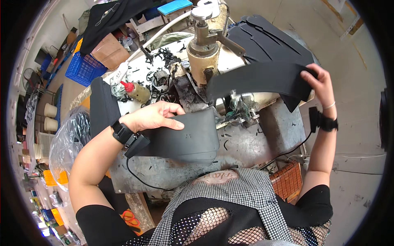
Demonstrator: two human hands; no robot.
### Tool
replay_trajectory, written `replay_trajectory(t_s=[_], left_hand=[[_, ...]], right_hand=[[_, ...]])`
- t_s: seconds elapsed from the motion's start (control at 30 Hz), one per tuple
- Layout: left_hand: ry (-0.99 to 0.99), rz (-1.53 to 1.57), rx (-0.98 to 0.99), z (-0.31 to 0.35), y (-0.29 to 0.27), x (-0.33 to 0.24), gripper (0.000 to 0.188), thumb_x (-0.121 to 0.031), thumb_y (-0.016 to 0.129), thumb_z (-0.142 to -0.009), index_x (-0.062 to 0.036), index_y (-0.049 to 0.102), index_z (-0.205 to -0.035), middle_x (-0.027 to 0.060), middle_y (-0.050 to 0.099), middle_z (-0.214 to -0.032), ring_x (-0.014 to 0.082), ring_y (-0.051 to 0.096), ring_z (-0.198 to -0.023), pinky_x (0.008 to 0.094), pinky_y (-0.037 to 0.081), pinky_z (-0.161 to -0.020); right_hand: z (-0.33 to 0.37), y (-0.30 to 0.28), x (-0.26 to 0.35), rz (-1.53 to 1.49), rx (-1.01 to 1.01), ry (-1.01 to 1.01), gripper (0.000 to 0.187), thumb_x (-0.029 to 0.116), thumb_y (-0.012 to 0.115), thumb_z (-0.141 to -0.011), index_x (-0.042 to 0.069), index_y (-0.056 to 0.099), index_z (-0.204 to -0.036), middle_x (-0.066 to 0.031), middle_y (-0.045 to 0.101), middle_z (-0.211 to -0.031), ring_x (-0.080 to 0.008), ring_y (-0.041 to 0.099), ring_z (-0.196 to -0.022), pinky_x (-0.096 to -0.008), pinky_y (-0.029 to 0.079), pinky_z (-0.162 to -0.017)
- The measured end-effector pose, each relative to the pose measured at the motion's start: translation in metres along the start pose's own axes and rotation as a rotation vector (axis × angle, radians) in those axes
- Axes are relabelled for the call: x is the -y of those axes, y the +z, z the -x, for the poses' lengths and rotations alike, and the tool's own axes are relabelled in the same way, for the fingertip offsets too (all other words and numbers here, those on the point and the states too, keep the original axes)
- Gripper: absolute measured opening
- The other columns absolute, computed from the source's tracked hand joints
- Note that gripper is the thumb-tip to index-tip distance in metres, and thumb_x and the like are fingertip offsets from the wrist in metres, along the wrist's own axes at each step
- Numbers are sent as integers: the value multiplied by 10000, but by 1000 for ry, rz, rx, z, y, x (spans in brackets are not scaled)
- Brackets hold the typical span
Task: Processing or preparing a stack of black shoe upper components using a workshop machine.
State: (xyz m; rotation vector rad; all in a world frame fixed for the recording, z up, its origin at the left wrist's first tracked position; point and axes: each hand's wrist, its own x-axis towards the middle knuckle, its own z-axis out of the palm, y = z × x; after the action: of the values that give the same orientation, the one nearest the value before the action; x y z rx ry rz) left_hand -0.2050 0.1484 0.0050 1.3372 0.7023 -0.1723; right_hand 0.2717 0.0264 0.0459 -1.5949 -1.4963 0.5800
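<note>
My left hand (155, 116) grips a dark grey leather-like panel (186, 137) with rounded corners, the thumb lying on its top face. Another layer's edge shows beneath that panel, so it may be a small stack. Raised at the right, my right hand (320, 83) pinches the end of a curved black strip (258, 77). The strip's left end reaches in front of the worn, cream-coloured machine (202, 57). Small metal parts and a greenish wad (238, 108) sit under the strip, partly hidden by it.
Black offcuts (160, 55) litter the table behind a red-capped bottle (137, 92). A pile of black pieces (271, 41) lies at the back right, and a folded black panel (102, 102) at the left. A blue crate (84, 67) and plastic bag (72, 137) stand further left.
</note>
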Motion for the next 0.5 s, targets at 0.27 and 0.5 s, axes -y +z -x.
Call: replay_trajectory(t_s=[0.27,0.5], left_hand=[[-69,34,-4,9,0,-3,174,-136,642,-930,-2,640,-1042,-11,680,-952,47,615,-838,221,498,-794],[-5,72,-6,-19,-1,-3,183,-175,654,-930,-34,629,-1044,-33,674,-921,30,607,-817,205,495,-777]], right_hand=[[-4,9,-13,835,-430,-366,458,201,778,-743,81,612,-1152,-110,630,-1083,-286,595,-1036,-370,466,-922],[48,129,25,581,281,-702,855,176,834,-426,170,605,-1249,-111,484,-1387,-349,459,-1242,-467,396,-1014]])
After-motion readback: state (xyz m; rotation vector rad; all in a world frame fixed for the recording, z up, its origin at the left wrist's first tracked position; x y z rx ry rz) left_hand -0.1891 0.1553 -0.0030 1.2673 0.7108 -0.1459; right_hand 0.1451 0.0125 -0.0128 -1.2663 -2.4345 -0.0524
